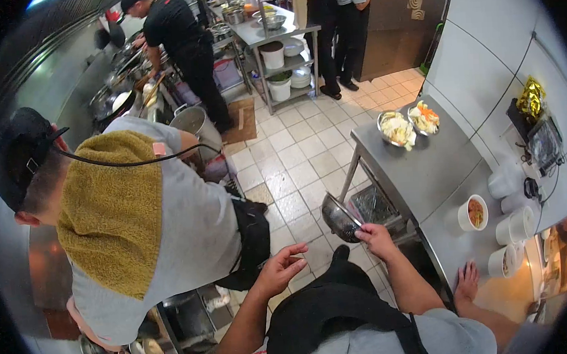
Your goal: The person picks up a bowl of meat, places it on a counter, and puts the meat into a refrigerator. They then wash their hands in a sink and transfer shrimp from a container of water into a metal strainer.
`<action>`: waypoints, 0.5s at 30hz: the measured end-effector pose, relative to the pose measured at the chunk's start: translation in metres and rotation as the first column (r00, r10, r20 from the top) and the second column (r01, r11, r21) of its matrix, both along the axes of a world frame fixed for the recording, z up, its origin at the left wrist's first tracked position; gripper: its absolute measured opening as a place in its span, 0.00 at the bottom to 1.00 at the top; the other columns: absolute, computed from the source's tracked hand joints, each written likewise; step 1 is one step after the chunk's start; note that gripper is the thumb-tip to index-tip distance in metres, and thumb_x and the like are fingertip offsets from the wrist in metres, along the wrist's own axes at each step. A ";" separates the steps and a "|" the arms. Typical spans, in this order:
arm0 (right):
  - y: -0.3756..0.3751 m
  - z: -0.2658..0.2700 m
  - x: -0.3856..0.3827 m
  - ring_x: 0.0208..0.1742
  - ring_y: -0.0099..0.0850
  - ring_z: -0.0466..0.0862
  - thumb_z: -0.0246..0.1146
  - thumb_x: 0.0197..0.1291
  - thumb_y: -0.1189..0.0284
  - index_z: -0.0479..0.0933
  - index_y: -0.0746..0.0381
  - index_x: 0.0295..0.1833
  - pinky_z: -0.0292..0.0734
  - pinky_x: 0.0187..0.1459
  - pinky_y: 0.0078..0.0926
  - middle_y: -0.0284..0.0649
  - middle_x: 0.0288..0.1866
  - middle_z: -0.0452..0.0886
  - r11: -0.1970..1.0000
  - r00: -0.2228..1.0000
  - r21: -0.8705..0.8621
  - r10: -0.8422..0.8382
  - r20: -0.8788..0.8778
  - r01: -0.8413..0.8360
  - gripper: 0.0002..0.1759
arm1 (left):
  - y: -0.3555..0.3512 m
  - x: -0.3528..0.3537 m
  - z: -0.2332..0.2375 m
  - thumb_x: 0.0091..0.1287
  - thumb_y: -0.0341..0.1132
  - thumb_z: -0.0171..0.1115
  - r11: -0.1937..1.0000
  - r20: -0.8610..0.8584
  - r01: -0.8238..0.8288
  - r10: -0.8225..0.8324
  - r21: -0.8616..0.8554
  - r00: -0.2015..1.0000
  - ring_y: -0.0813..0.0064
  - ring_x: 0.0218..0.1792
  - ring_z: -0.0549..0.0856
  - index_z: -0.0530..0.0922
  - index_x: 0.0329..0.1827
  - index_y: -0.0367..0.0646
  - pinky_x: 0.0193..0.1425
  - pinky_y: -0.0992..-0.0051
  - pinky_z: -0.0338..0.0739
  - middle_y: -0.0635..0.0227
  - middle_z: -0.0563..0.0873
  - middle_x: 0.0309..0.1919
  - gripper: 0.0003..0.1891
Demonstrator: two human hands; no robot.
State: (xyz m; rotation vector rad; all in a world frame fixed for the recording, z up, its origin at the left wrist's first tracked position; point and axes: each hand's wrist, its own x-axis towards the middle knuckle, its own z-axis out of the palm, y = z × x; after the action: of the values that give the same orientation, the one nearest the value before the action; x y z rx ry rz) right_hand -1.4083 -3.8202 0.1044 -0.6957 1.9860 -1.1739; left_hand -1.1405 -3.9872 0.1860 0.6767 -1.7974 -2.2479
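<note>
My right hand (pixel 376 241) grips the rim of a metal bowl (pixel 340 220), its inside speckled as if perforated. The bowl is tilted on its side over the floor, left of the steel counter (pixel 392 146). In front of my apron, my left hand (pixel 280 272) is raised with nothing in it, thumb and fingers apart. Two metal bowls of cut vegetables stand on the counter's far end: one of pale cabbage-like pieces (pixel 397 131), the other topped with orange strips (pixel 426 115). Nearer, a white tub (pixel 473 213) holds reddish food.
Close on my left, a co-worker with a towel (pixel 114 213) over the shoulders bends toward a large pot (pixel 196 125). Another person's hand (pixel 466 282) rests on the counter's edge at right. Farther off stand a cook in black (pixel 181 47), a steel shelf (pixel 283 66) and more people.
</note>
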 end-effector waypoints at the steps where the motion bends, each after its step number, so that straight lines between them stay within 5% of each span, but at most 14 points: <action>1: -0.010 0.031 -0.005 0.34 0.21 0.76 0.64 0.57 0.70 0.80 0.68 0.40 0.71 0.40 0.22 0.32 0.30 0.81 0.999 1.000 0.032 0.021 0.002 -0.021 0.11 | -0.012 -0.020 -0.002 0.67 0.30 0.57 1.000 -0.011 -0.003 0.003 0.019 1.000 0.73 0.55 0.77 0.68 0.63 0.39 0.60 0.72 0.70 0.65 0.77 0.57 0.21; 8: -0.072 0.072 -0.106 0.35 0.17 0.75 0.63 0.60 0.71 0.80 0.67 0.41 0.71 0.39 0.18 0.29 0.31 0.80 0.981 0.971 -0.185 0.090 0.223 -0.049 0.09 | -0.108 -0.169 -0.003 0.68 0.33 0.55 0.990 0.015 -0.119 0.120 -0.075 0.993 0.70 0.49 0.81 0.68 0.63 0.39 0.52 0.72 0.73 0.62 0.78 0.57 0.21; 15: -0.133 0.124 -0.217 0.36 0.15 0.74 0.62 0.60 0.75 0.80 0.66 0.43 0.69 0.40 0.15 0.27 0.33 0.80 0.928 0.978 -0.372 0.083 0.193 -0.006 0.08 | -0.187 -0.253 -0.009 0.68 0.37 0.57 0.974 0.111 -0.221 0.226 -0.048 0.968 0.75 0.46 0.81 0.68 0.63 0.40 0.49 0.75 0.73 0.66 0.79 0.55 0.22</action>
State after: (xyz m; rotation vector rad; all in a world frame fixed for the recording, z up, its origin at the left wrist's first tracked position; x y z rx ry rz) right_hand -1.6249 -3.9532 0.2288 -0.7655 1.5839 -1.5478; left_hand -1.3931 -4.1746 0.1770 0.9689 -1.7091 -2.0629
